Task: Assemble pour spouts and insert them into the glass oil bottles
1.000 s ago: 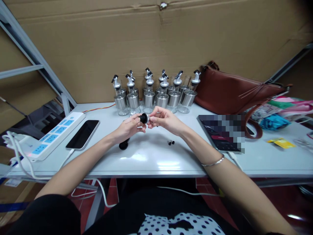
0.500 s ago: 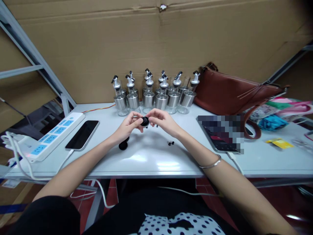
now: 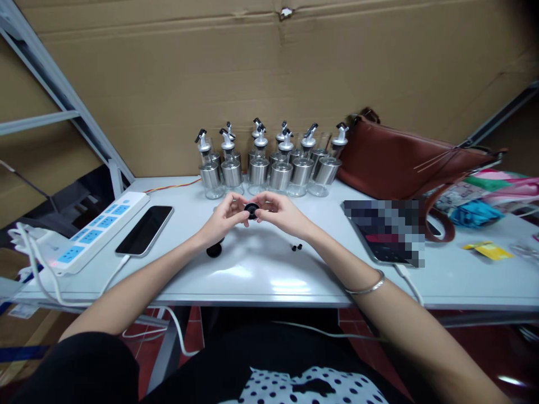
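A small round black part (image 3: 251,210) is held up over the middle of the table, its round face toward me. My left hand (image 3: 228,217) grips its left side between thumb and fingers. On the right side of the same part, my right hand (image 3: 279,213) is closed with thumb and fingertips. Below my left wrist lies a black disc (image 3: 214,250), partly beside another dark piece under the wrist. Two tiny black pieces (image 3: 297,247) rest on the table just left of my right forearm.
Several glass and steel bottles (image 3: 280,175) with pour spouts stand behind my hands. At left are a phone (image 3: 145,231) and power strip (image 3: 101,230); at right, a tablet (image 3: 381,233), brown bag (image 3: 391,154) and yellow packet (image 3: 488,251). Cables cross the table edge (image 3: 269,298).
The black part has been turned so its round face shows more, and my right fingers have closed in on it. The whole view has shifted slightly.
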Motion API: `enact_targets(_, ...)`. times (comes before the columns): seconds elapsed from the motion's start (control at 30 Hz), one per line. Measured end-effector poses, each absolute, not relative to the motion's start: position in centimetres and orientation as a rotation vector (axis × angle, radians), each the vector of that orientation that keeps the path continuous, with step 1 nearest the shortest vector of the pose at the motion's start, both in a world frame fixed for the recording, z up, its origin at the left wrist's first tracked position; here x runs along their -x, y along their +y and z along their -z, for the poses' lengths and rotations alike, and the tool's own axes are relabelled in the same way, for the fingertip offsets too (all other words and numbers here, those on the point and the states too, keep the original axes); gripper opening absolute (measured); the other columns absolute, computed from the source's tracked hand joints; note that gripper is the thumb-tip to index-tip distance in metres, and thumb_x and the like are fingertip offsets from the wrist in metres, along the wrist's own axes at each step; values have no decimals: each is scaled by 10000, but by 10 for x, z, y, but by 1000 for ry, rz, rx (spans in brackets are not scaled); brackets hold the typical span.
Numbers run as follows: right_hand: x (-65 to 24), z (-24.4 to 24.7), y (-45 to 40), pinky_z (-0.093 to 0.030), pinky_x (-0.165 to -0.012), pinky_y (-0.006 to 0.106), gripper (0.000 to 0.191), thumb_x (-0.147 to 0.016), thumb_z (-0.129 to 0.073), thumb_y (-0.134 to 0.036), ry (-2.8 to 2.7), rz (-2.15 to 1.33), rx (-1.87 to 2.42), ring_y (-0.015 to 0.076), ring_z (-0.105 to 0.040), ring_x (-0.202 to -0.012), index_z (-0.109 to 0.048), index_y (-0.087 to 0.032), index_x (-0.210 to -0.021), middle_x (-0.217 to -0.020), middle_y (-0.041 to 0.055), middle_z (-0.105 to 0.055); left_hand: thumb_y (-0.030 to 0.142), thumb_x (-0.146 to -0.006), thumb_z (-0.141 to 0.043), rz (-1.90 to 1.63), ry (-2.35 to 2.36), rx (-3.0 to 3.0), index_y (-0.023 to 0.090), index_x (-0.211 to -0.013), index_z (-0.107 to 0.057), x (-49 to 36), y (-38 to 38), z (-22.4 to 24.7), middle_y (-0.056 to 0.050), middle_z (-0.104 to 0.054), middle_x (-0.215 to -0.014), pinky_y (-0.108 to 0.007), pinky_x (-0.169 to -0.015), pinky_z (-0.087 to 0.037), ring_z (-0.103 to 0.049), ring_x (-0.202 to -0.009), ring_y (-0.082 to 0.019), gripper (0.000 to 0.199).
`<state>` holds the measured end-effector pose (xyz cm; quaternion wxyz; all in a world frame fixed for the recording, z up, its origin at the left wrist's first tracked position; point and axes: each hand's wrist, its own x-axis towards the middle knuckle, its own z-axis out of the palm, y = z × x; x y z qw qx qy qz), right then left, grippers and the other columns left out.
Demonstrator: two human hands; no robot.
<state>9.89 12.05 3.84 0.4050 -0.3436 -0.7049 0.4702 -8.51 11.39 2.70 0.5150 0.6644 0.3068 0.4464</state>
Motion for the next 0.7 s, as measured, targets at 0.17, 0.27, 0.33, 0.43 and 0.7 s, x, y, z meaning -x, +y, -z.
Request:
enact_targets(0.17, -97, -39, 117, -484, -652, 287, 249, -724, -585, -261, -1821, -1327, 905, 139, -612, -660, -545, -171, -953, -732, 15, -652, 316, -731, -693, -1075, 777, -1650, 175, -929, -493, 85, 114, -25, 37, -578, -724, -235, -614, -463, -588, -614, -99, 314)
enact_targets(0.27, -96, -41, 114, -453, -612, 260, 213, -724, -566, -245, -1861, -1344, 943, 150, -631, -657, -518, -183, -922, -697, 12, -668, 308, -702, -695, -1042, 804, -1665, 179, -925, -498, 84, 114, -25, 46, -552, -698, -224, -580, -458, -568, -588, -96, 325)
enact_targets(0.33, -96, -41, 113, -431, -608, 259, 206, -727, -564, -265, -1906, -1271, 962, 157, -625, -655, -517, -185, -910, -677, 10, -664, 311, -690, -690, -1018, 833, -1670, 182, -943, -492, 84, 114, -25, 43, -553, -709, -229, -588, -458, -570, -600, -102, 346)
enact_targets(0.43, -97, -41, 112, -419, -623, 269, 223, -722, -562, -290, -1944, -1144, 994, 156, -599, -643, -523, -185, -914, -657, -1, -636, 323, -702, -653, -1026, 921, -1737, 182, -922, -470, 85, 114, -26, 28, -568, -745, -255, -646, -447, -568, -650, -117, 319)
enact_targets(0.7, -97, -40, 112, -343, -555, 239, 210, -684, -566, -283, -2017, -994, 955, 108, -451, -581, -537, -178, -863, -631, -40, -524, 371, -748, -466, -738, 1136, -2145, 172, -693, -506, 88, 107, -37, 17, -531, -666, -272, -656, -358, -491, -690, -152, 210)
